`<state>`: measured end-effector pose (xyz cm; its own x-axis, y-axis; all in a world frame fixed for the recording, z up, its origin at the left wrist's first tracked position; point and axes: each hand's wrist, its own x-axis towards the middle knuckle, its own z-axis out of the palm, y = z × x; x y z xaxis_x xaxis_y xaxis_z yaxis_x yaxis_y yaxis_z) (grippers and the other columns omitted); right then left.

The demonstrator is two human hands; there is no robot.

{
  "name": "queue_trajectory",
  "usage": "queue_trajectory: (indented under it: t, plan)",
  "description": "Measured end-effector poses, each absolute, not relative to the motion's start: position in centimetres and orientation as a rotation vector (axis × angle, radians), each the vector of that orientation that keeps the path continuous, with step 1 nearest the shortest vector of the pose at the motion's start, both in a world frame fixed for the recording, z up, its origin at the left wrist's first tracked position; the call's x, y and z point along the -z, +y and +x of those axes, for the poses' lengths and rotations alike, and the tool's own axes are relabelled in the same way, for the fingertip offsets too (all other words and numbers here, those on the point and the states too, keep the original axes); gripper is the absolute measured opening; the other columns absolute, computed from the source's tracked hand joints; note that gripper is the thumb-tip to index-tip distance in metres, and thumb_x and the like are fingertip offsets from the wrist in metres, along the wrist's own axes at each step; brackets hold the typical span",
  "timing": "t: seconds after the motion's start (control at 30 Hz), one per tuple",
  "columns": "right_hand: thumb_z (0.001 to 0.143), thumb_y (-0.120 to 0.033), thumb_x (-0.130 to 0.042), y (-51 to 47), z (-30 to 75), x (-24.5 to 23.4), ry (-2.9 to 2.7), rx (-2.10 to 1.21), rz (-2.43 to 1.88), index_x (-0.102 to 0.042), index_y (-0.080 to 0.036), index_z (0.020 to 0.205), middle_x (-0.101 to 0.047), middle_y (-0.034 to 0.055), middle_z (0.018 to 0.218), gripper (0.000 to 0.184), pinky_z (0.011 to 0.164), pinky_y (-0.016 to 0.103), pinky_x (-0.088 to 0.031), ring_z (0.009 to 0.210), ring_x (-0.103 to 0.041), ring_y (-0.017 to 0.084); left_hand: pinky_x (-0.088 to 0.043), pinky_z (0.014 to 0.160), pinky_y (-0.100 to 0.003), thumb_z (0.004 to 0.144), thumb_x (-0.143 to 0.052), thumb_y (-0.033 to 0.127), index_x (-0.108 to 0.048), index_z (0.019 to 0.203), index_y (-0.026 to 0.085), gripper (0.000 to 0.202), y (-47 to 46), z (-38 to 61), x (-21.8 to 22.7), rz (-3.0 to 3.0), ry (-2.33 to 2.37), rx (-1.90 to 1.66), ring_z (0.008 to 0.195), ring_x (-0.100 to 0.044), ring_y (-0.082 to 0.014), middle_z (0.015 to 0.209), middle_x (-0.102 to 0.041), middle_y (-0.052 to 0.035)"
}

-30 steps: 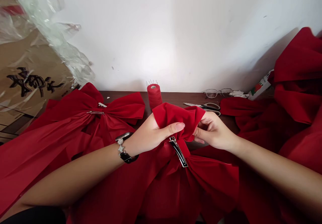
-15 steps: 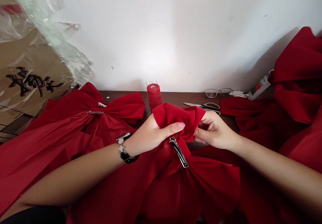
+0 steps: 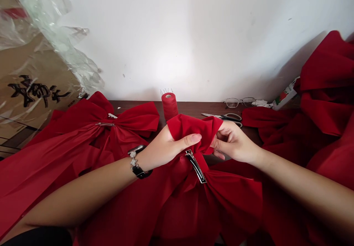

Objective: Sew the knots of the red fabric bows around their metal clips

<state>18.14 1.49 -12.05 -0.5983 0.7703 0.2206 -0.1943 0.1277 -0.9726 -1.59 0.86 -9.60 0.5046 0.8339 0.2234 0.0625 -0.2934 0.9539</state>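
Note:
A large red fabric bow [image 3: 235,190] hangs in front of me, one loop raised between my hands. My left hand [image 3: 177,143], with a watch on its wrist, grips the raised loop, thumb lying across the front and the other fingers hidden behind the cloth. My right hand [image 3: 231,141] pinches the right edge of the same loop; some of its fingertips are tucked behind the fabric. Below my left thumb, a metal hair clip [image 3: 196,167] sits slantwise at the bow's middle. Behind the loop stands a spool of red thread [image 3: 169,106] with several needles stuck in its top.
More red bows [image 3: 132,119] with metal clips lie at left. Scissors [image 3: 221,116] and eyeglasses [image 3: 240,102] rest on the dark table [image 3: 193,107] near the wall. Piled red fabric [image 3: 326,91] rises at right. A cardboard box [image 3: 35,73] under clear plastic stands at far left.
My right hand and the loop's right edge have shifted slightly left. The clip has moved a touch left with the bow. Both hands keep their hold.

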Motion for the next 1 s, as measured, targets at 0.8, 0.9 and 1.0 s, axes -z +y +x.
queue_trajectory:
  t: [0.8, 0.9, 1.0]
  plan:
    - [0.076, -0.031, -0.075, 0.9, 17.4, 12.4, -1.573, -1.516, -0.564, -0.058, -0.014, 0.074, -0.055, -0.0031, 0.059, 0.025, 0.035, 0.015, -0.034, 0.041, -0.04, 0.003, -0.048, 0.077, -0.027, 0.087, -0.059, 0.044, -0.059, 0.089, 0.015, 0.029, 0.9, -1.4, 10.8, 1.658, 0.934, -1.006, 0.08, -0.059, -0.0152, 0.085, -0.064, -0.0021]
    - [0.08, -0.039, -0.071, 1.3, 17.5, 13.1, -1.501, -1.461, -0.647, -0.055, -0.014, 0.072, -0.052, -0.0036, 0.056, 0.031, 0.035, 0.016, -0.037, 0.038, -0.043, 0.004, -0.049, 0.079, -0.032, 0.091, -0.04, 0.061, -0.058, 0.091, 0.014, 0.05, 1.5, -2.2, 12.1, 1.607, 0.881, -1.094, 0.08, -0.061, -0.0183, 0.085, -0.065, -0.0051]
    - [0.08, -0.044, -0.07, 1.3, 17.5, 13.2, -1.506, -1.417, -0.68, -0.052, -0.015, 0.068, -0.051, -0.004, 0.052, 0.036, 0.035, 0.016, -0.037, 0.036, -0.043, 0.004, -0.05, 0.086, -0.036, 0.076, -0.048, 0.076, -0.06, 0.098, 0.012, 0.069, 1.7, -2.7, 12.9, 1.814, 0.725, -1.023, 0.089, -0.064, -0.0249, 0.093, -0.068, -0.0101]
